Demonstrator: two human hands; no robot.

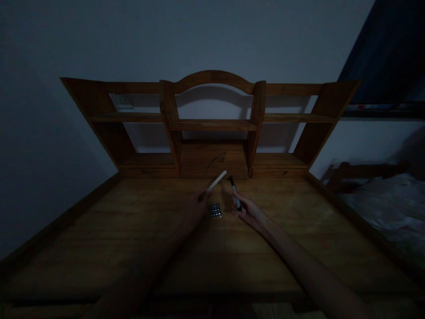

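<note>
My left hand (198, 204) is closed around the lower end of a flat white stick (218, 179), which slants up to the right. My right hand (248, 209) grips a slim grey-and-black tool (237, 198) with a small black head at its upper end; in the dim light I cannot tell its exact kind. The stick's tip and the tool's head are close together but apart. On the desktop between both hands lies a small dark block (214, 210) with bright rows across its top.
Both hands are over a wooden desk (133, 239). At its back stands a wooden shelf unit (212, 125) with drawers or panels along the bottom. A raised wooden edge runs down each side. Pale bedding (392, 208) lies to the right. The room is dark.
</note>
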